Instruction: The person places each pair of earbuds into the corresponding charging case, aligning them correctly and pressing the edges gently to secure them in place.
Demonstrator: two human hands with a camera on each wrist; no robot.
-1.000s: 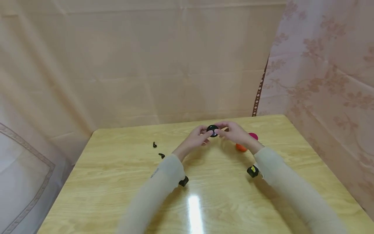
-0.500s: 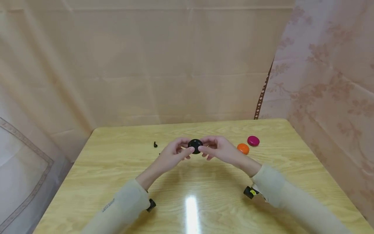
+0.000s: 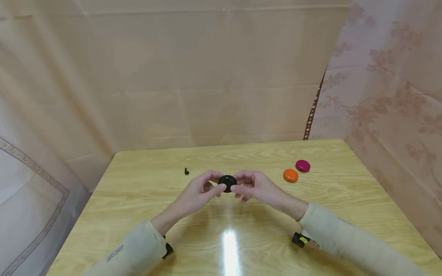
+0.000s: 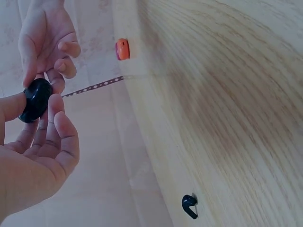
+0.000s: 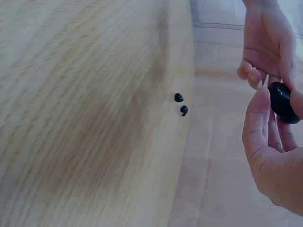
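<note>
A glossy black round earbud case (image 3: 227, 183) is held up above the table between both hands. My left hand (image 3: 199, 193) pinches its left side, thumb on the near face and fingers behind. On the right side my right hand (image 3: 259, 190) grips it in the same way, and the two thumbs almost meet. The case appears closed in the left wrist view, where its rounded edge (image 4: 37, 100) shows between thumb and fingers. Two black earbuds with stems lie on the table; one earbud (image 3: 186, 171) shows left of the hands, and the other earbud (image 5: 178, 97) shows in the right wrist view.
On the wooden table (image 3: 138, 207), an orange round case (image 3: 291, 175) and a magenta round case (image 3: 302, 166) lie close together at the back right. A beige curtain (image 3: 207, 76) hangs behind the table's far edge, with a floral curtain (image 3: 397, 96) along the right.
Both hands have brought the black case nearer to the body and somewhat left. The right forearm has come off the orange and magenta cases, while the left hand now hides the nearer earbud.
</note>
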